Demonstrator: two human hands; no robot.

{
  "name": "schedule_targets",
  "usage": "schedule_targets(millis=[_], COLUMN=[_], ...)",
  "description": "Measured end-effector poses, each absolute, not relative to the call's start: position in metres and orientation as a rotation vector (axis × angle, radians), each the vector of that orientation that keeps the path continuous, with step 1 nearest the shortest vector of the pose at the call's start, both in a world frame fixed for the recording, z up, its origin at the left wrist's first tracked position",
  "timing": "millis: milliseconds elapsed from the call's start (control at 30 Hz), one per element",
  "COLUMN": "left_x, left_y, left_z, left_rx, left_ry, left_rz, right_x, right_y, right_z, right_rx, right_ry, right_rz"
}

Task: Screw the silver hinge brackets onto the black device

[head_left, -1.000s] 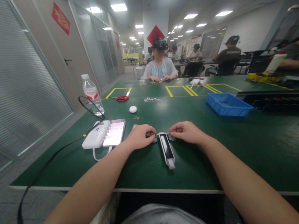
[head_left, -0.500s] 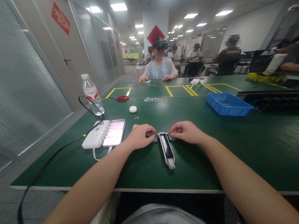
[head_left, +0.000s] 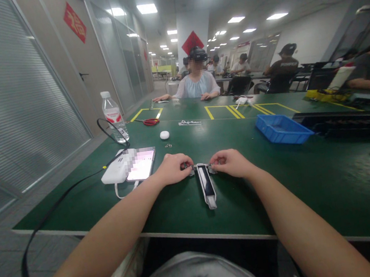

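"What have you got hold of?"

"My left hand (head_left: 174, 168) grasps a left metal part (head_left: 192, 173), its fingers (head_left: 185, 174) bent and pinched together. My right hand (head_left: 232, 163) mirrors it, pinching a right metal part (head_left: 212, 171). Both parts are small and half hidden, so I can't tell exactly what they are."

"And the main piece?"

"The white-framed piece (head_left: 206, 182), dark down its middle, lies on the green surface (head_left: 239, 206) between my forearms, towards my side. My hands sit just beside its far end, one to each side."

"Which step would you call this?"

"Fine two-handed work at that far end, I'd judge; whether I'm adjusting or just steadying, I can't say. The next move seems to call for light, even pressure from both sides, so the frame doesn't twist."

"Which way does it point?"

"Its long axis runs away from my body, the near end slanting slightly to my right. A pale tab (head_left: 211, 203) at that end points towards me; at the far end a thin crossbar (head_left: 201, 164) lies crosswise, in line with my two pinches."
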State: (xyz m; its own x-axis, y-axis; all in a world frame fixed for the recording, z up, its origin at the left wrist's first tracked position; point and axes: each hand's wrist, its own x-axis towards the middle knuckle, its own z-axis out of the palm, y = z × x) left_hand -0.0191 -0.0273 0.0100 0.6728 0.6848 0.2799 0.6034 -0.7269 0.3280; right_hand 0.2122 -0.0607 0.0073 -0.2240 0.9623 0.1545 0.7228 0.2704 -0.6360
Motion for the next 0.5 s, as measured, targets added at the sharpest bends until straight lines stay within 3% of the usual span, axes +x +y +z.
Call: schedule_targets(millis=[500], left_x=[-0.0199], left_y=[-0.0259], left_z=[0.0085], left_rx=[2.675], left_ry=[1.029], left_rz=[0.593], right_x=[0.2134], right_y=[-0.0610], right_z=[0.0076], right_rx=[-1.529], right_ry=[-1.982], right_rz=[0.626])
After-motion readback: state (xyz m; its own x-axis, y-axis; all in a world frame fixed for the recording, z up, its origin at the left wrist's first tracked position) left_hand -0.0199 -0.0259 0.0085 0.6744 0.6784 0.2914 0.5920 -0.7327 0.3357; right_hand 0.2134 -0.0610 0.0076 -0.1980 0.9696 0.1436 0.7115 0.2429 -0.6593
